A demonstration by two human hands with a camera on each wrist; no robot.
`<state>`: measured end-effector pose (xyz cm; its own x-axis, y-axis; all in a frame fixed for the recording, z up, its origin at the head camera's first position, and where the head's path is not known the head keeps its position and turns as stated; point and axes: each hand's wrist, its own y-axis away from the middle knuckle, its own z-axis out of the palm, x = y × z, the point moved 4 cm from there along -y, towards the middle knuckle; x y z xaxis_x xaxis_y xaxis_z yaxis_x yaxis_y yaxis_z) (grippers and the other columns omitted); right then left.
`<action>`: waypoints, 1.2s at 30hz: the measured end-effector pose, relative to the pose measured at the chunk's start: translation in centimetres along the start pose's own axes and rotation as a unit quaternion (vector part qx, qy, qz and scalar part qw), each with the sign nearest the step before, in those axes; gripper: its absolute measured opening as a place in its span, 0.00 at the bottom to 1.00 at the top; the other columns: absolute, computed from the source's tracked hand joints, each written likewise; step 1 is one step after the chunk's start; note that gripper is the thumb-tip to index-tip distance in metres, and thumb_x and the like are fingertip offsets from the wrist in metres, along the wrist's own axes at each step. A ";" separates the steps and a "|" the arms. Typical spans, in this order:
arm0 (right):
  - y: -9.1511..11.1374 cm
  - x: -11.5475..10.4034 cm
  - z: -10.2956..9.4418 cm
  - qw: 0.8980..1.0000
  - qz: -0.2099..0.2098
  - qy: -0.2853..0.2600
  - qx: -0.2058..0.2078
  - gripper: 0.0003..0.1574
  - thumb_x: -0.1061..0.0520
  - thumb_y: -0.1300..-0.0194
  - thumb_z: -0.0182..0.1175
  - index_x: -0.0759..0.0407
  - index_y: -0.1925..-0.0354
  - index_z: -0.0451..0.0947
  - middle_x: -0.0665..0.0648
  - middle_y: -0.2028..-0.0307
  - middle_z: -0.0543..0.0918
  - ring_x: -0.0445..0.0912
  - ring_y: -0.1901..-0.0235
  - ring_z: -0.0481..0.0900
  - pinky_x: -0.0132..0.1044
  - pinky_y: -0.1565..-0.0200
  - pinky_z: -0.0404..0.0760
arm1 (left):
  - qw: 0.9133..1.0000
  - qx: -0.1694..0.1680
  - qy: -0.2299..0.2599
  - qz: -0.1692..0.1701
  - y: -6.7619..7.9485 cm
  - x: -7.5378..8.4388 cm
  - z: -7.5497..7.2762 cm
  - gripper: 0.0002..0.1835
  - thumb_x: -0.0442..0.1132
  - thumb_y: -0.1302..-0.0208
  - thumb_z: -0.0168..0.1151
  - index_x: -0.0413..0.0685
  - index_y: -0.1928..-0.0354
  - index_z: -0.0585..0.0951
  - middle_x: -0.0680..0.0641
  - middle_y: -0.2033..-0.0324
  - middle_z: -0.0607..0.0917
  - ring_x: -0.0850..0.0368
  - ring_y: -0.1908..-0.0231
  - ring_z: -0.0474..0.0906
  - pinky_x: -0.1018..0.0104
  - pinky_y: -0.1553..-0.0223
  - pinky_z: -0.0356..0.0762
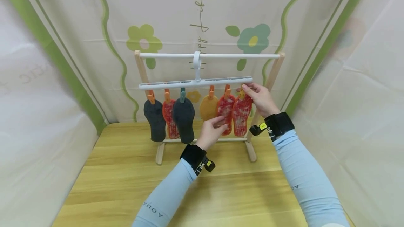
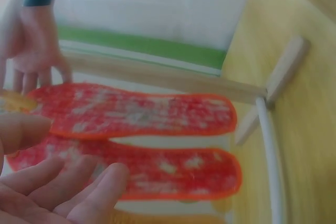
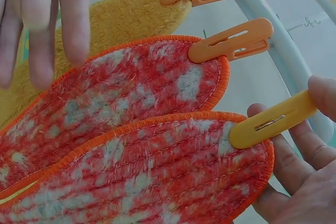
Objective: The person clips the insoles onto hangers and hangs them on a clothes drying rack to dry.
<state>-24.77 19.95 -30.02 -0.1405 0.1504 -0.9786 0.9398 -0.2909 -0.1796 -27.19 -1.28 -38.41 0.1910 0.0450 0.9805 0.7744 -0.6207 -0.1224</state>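
Note:
Several insoles hang by clothes pegs from a pale blue-grey hanger [image 1: 170, 84]. My right hand [image 1: 262, 99] is at the hanger's right end, its thumb and fingers pinching a yellow clothes peg [image 3: 273, 121]. That peg bites the rounded top of the outermost red-and-white insole [image 3: 173, 166] with orange edging. Beside it hangs a matching red insole [image 3: 142, 85] on an orange peg [image 3: 231, 40], then a yellow insole [image 1: 208, 106]. My left hand [image 1: 212, 131], fingers extended and parted, is close in front of the inner red insole and holds nothing.
Left of the hook hang two dark grey insoles [image 1: 184, 118] with a red one [image 1: 170, 122] between them. The hanger's hook [image 1: 197, 62] loops over the white bar [image 1: 164, 55] of a wooden rack [image 1: 273, 71], which stands on a wood-grain table [image 1: 126, 171]. Patterned fabric [image 1: 176, 13] surrounds it.

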 end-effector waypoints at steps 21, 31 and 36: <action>0.3 -0.4 -0.2 0.999 0.011 -0.039 -0.015 0.19 0.47 0.28 0.58 0.55 0.46 0.78 0.46 0.57 0.87 0.43 0.52 0.77 0.41 0.50 0.70 | 0.994 0.103 -0.020 0.032 7.1 -1.9 -10.0 0.18 0.34 0.32 0.64 0.37 0.42 0.80 0.39 0.51 0.85 0.49 0.49 0.81 0.63 0.50 0.80; 0.5 -0.6 0.0 0.999 0.009 -0.032 -0.012 0.18 0.46 0.29 0.58 0.54 0.47 0.78 0.52 0.53 0.86 0.43 0.50 0.76 0.42 0.47 0.71 | 0.987 0.148 -0.052 0.029 11.1 -0.2 -14.7 0.17 0.31 0.31 0.61 0.32 0.42 0.79 0.34 0.49 0.83 0.44 0.50 0.81 0.75 0.54 0.78; 0.4 -0.6 0.0 1.000 0.008 -0.023 -0.008 0.21 0.44 0.29 0.58 0.55 0.46 0.77 0.56 0.50 0.85 0.44 0.48 0.76 0.44 0.44 0.70 | 0.981 0.171 -0.090 0.014 13.1 -0.7 -17.8 0.19 0.33 0.29 0.60 0.32 0.39 0.77 0.36 0.48 0.83 0.44 0.48 0.80 0.79 0.53 0.75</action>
<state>-24.26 19.71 -29.47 -0.1392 0.1020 -0.9850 0.9470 -0.2770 -0.1625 -27.88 -23.36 -37.97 0.2953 0.1879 0.9368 0.9184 -0.3262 -0.2241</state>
